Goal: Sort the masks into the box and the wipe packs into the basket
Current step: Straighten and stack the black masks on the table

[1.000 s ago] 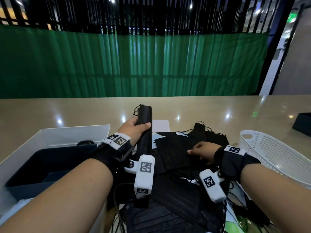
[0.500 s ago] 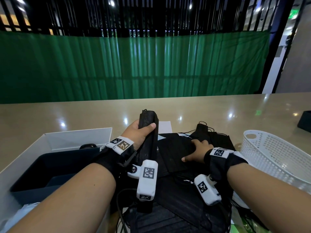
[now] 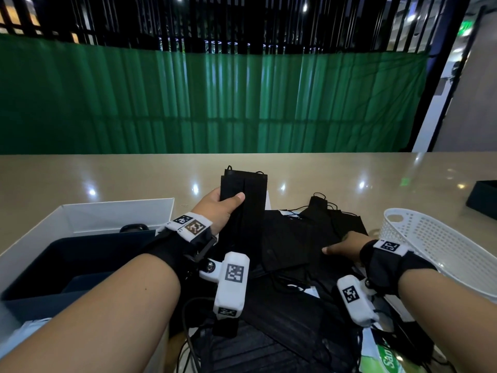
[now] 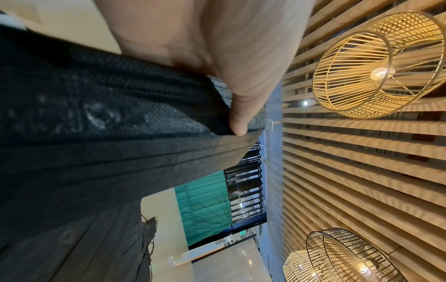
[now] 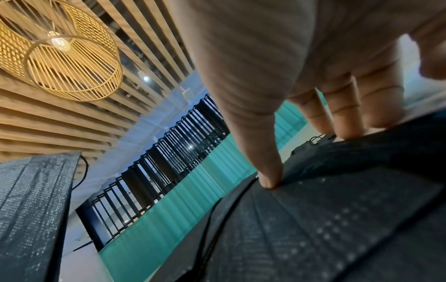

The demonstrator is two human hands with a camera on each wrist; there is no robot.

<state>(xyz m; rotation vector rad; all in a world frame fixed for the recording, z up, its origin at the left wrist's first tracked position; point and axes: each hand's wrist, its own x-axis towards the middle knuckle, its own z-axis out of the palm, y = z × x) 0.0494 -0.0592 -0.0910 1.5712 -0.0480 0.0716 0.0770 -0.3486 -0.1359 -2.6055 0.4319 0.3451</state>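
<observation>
My left hand (image 3: 223,207) grips a stack of black masks (image 3: 243,195) upright above the table, thumb across its front; the left wrist view shows the thumb (image 4: 237,122) pressed on the fabric (image 4: 120,133). My right hand (image 3: 343,244) rests flat on the loose pile of black masks (image 3: 290,238), its fingers (image 5: 347,122) straight and touching the cloth (image 5: 337,209). The white box (image 3: 80,219) with a dark inside stands at the left. The white perforated basket (image 3: 443,251) stands at the right. A green wipe pack (image 3: 384,359) peeks out at the bottom right, partly under masks.
Ear loops and cables tangle around the pile near my wrists. A dark object (image 3: 484,197) lies at the table's far right edge. White paper (image 3: 268,200) shows behind the held stack. The beige tabletop (image 3: 134,179) stretches beyond the pile toward a green curtain.
My left hand has turned the mask stack so its broad face shows instead of its edge. My right hand stays on the pile, shifted slightly to the right.
</observation>
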